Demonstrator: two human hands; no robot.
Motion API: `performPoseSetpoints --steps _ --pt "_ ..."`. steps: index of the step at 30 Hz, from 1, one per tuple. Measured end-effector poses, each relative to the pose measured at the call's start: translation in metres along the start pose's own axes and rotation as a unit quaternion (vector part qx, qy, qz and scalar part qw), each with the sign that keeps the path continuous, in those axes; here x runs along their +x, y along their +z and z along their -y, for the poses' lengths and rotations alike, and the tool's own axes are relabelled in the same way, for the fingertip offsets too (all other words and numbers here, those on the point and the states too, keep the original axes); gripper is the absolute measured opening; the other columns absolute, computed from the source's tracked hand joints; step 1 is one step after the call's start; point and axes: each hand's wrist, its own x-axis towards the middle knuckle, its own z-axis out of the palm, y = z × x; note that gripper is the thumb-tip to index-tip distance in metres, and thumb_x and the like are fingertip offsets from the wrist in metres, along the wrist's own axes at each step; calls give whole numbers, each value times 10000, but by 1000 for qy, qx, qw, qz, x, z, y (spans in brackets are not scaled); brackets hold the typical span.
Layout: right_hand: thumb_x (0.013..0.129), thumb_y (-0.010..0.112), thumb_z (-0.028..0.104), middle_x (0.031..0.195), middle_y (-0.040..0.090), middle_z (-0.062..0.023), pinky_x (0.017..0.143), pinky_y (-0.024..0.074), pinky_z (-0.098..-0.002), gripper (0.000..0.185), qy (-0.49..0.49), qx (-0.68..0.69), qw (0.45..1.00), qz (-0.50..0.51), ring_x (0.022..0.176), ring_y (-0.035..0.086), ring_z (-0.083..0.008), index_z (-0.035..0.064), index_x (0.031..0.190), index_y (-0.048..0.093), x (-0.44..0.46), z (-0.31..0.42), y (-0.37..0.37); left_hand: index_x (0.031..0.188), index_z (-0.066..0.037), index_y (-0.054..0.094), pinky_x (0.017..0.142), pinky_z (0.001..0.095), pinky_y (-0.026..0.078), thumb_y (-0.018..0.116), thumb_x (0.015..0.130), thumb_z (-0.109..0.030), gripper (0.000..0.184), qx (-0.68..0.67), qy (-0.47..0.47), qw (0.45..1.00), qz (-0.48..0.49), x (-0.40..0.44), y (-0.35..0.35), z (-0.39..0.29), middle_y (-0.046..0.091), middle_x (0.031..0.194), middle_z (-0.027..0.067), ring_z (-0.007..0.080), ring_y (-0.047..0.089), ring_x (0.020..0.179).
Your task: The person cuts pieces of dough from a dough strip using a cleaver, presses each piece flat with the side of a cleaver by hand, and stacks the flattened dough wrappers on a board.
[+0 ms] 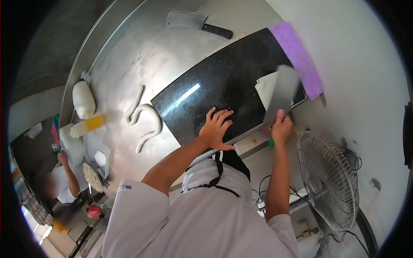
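My left hand [216, 128] rests with fingers spread near the front edge of a black stone slab [232, 73]. In my right hand [282, 128] is a cleaver [285, 88], its broad grey blade smeared by motion and its handle hidden in my fist. The blade passes over a stack of white sheets [266, 88] at the slab's right end and hides part of it; whether they touch, I cannot tell. Left of the slab, a long rope of white dough [148, 112] lies in curves on the metal table [124, 64].
A second cleaver [193, 21] lies behind the slab. A purple cloth [297, 60] borders its right end. On the left are a bottle of yellow liquid [87, 126], a white bag [83, 99] and another person [69, 180]. A caged fan [329, 178] stands near my right arm.
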Motion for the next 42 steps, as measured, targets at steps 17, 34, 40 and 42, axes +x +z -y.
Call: performPoseSetpoints --steps 17,34,40,42 --pt "1013 595 497 529 490 -41 411 391 -314 554 155 73 985 23 428 498 -144 32 722 513 -283 -100 -9 1295 -94 574 1129 579 267 692 829 -626 717 -330 -159 930 -34 57 -54 5 512 1438 146 361 433 1347" --pt "845 818 371 839 708 -147 696 540 -376 478 107 103 989 1 751 680 -218 -56 979 652 -341 -71 24 1525 31 307 1164 579 240 777 781 -488 1022 -32 37 986 -162 -4 -32 13 321 1567 252 430 324 1439" --pt "719 888 370 1021 739 -194 812 553 -405 578 -17 118 969 216 919 720 -318 0 1111 680 -246 4 49 1498 42 319 1151 525 315 732 773 -291 898 -166 -58 955 -239 -7 -62 6 384 1505 273 445 420 1358" --pt "686 898 383 1039 736 -211 825 556 -420 618 -57 80 956 276 949 720 -356 16 1132 678 -230 11 60 1552 -74 328 1180 674 121 684 742 -656 1059 52 -31 998 -23 -45 -26 5 237 1629 230 409 207 1512"
